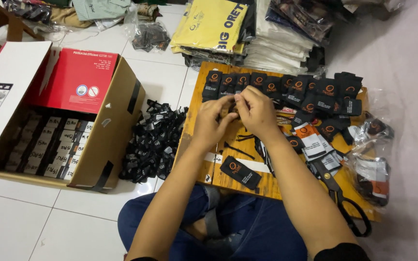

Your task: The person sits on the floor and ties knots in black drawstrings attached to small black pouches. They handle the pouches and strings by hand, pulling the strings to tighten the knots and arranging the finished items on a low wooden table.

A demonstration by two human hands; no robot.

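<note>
Both hands, left hand (214, 118) and right hand (256, 108), pinch a black label (231, 109) (orange-marked) above the wooden board (204, 140).

Both forearms are bare and extend forward from the lower edge of the view, converging toward the centre. The left hand (212, 117) and right hand (256, 110) meet with fingertips touching or nearly so. Fingers of both hands are curled inward in a pinching posture, thumbs facing each other. Wrists are level, slightly raised. A dark sleeve edge shows on the right upper arm.
</note>
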